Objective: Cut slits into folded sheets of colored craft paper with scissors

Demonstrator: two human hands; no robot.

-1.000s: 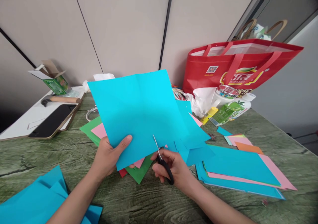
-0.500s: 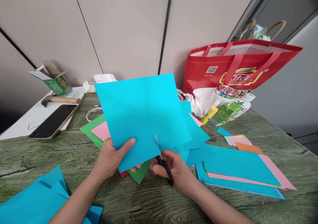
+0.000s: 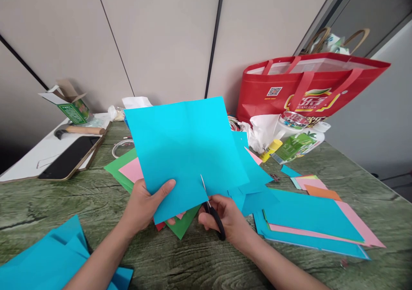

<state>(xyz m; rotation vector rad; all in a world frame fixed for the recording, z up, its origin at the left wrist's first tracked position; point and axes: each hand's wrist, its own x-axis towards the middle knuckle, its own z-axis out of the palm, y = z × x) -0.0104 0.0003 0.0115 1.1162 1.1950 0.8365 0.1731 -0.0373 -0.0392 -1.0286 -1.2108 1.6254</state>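
A large sheet of blue paper (image 3: 183,148) is held up off the table, tilted toward me. My left hand (image 3: 146,204) pinches its lower left part, thumb on top and fingers mostly hidden underneath. My right hand (image 3: 227,217) is closed round the black handles of a pair of scissors (image 3: 214,219). One blade lies over the front of the sheet at a cut in its lower edge; the other is behind the paper. Below the sheet, green paper (image 3: 183,225) and pink paper (image 3: 131,170) stick out.
Stacked blue and pink sheets (image 3: 315,215) lie to the right, folded blue paper (image 3: 48,255) at front left. Behind stand a red bag (image 3: 267,77), a yellow glue stick (image 3: 271,150) and a green carton (image 3: 294,147). Leftward are a phone (image 3: 69,158), a hammer (image 3: 84,129) and a small box (image 3: 74,110).
Very little differs. The fingers of my right hand have drawn slightly closer together on the scissors; the sheet and my left hand keep nearly the same place.
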